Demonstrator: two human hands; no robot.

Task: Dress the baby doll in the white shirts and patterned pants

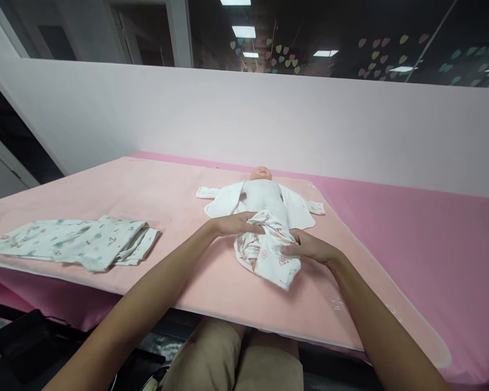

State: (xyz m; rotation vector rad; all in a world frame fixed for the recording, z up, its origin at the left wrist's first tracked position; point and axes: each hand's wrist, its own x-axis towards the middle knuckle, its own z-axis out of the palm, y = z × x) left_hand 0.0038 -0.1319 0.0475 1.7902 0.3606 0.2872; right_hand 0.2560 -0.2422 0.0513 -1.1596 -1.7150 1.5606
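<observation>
A baby doll [261,173] lies on its back with its head at the far side. Its white jacket [224,202] is spread open, with the sleeves stretched out to both sides. Over the doll's lower end are bunched white baby pants [272,263] with a pink and red print. My left hand [236,224] is closed on the cloth at the upper left, its fingertips partly behind the folds. On the other side my right hand [313,247] pinches the same garment between thumb and fingers. The pants cover most of the doll's legs.
A folded white cloth with a green print [81,241] lies to the left. A light pink mat [179,190] is spread over a darker pink table cover [452,260]. Behind the table stands a white wall [228,119] with dark glass above. My knees are beneath the front edge.
</observation>
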